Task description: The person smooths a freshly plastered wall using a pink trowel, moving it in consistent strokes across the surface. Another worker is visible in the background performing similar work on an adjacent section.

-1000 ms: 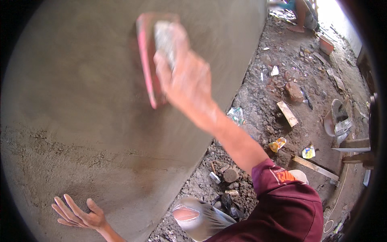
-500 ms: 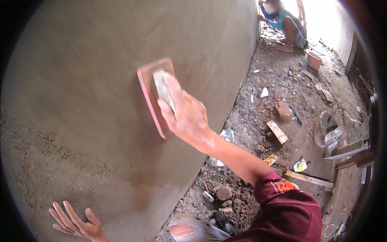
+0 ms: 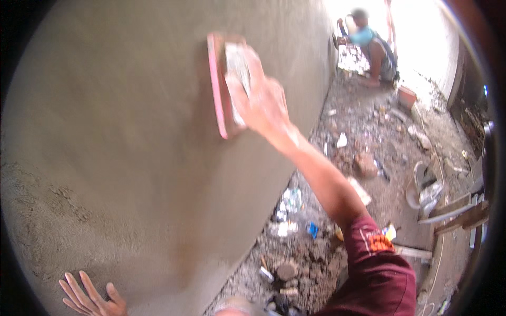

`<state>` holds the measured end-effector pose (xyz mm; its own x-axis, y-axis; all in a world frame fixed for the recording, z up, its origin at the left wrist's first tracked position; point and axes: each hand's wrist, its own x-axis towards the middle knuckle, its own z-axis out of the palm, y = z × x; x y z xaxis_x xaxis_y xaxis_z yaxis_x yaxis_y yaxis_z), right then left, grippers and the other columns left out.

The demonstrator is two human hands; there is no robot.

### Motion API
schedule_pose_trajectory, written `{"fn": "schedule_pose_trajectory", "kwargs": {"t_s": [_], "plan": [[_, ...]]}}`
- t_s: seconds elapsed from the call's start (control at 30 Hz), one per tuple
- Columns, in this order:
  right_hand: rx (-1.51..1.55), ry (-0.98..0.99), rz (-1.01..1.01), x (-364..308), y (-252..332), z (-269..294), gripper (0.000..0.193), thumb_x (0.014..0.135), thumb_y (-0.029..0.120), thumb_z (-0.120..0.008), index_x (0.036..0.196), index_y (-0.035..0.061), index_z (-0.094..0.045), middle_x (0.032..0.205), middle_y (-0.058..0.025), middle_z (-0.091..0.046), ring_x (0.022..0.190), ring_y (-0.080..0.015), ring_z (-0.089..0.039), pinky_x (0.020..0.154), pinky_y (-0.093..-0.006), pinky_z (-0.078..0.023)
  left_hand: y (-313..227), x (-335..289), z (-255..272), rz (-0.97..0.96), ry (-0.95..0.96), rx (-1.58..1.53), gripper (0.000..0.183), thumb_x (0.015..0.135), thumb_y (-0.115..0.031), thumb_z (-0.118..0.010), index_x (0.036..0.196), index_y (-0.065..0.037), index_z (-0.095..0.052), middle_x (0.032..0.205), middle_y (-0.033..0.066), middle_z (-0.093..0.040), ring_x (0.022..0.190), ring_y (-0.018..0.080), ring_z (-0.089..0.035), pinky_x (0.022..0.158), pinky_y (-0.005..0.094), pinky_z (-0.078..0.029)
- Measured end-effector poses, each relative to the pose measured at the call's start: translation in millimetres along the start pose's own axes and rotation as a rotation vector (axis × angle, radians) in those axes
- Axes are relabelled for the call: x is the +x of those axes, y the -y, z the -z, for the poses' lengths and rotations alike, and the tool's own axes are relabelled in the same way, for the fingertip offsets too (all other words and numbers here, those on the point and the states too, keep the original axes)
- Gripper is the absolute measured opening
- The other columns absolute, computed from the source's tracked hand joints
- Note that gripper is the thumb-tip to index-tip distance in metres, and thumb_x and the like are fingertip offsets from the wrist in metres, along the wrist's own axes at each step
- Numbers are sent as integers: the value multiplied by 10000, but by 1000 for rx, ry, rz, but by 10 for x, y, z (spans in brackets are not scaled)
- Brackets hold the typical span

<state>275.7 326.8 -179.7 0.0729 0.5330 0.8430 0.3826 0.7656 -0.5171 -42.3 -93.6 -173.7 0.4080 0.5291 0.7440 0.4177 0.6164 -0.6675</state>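
My right hand [image 3: 262, 100] is wrapped round the pale handle of a pink-edged plastering float [image 3: 217, 89], which lies against the upper part of a grey plastered wall [image 3: 132, 131]. The float stands nearly upright on the wall, its long edge running up and down. Low at the left, my left hand [image 3: 95, 297] is spread with its fingers apart and holds nothing. It is beside rougher plaster [image 3: 37, 205]; whether the palm touches the wall I cannot tell.
A dirt floor strewn with rubble runs along the wall's foot. Bricks [image 3: 366, 164], litter [image 3: 291, 200] and wooden pieces [image 3: 414, 252] lie there. Far off, another person [image 3: 371, 50] squats near the wall, close to an orange bucket [image 3: 407, 97]. A pale container [image 3: 419, 184] stands at the right.
My right hand has carried the float up and to the right along the wall, turning it more upright. My left hand stays spread at the lower left. The view has shifted slightly.
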Motion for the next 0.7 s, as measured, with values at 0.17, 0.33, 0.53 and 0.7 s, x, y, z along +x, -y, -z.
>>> {"fn": "schedule_pose_trajectory", "kwargs": {"t_s": [0.17,0.33,0.53,0.7], "plan": [[-279,-191,-143,1380,-986,455,677,963,462,-577,1499,106,-367,1151,-293,-695,1060,-497,-669,953,-535,-526,-142,-112,-39,124,255,-323,633,994,-529,-569,1485,-134,-507,1488,185,-523,1406,420,-447,1188,657,-220],[-109,-116,-230,1450,-837,407,630,946,452,-631,1439,89,-481,1188,-260,-693,1068,-453,-687,900,-496,-560,-139,17,-21,71,71,-144,722,987,-640,-497,1510,-143,-477,1531,139,-494,1424,407,-438,1175,671,-208],[-568,-216,439,991,-454,196,512,1011,356,-550,1391,17,-501,1091,-242,-698,1022,-402,-684,888,-495,-549,-127,131,51,51,25,-117,719,994,-624,-503,1480,-95,-498,1489,158,-531,1397,417,-467,1162,665,-240],[-136,69,-333,1786,-314,654,525,1062,355,-508,1396,-50,-522,1316,-235,-638,1205,-363,-626,997,-457,-516,-145,77,15,95,43,-146,643,1014,-608,-474,1484,-173,-530,1574,146,-441,1473,400,-362,1200,647,-207]]}}
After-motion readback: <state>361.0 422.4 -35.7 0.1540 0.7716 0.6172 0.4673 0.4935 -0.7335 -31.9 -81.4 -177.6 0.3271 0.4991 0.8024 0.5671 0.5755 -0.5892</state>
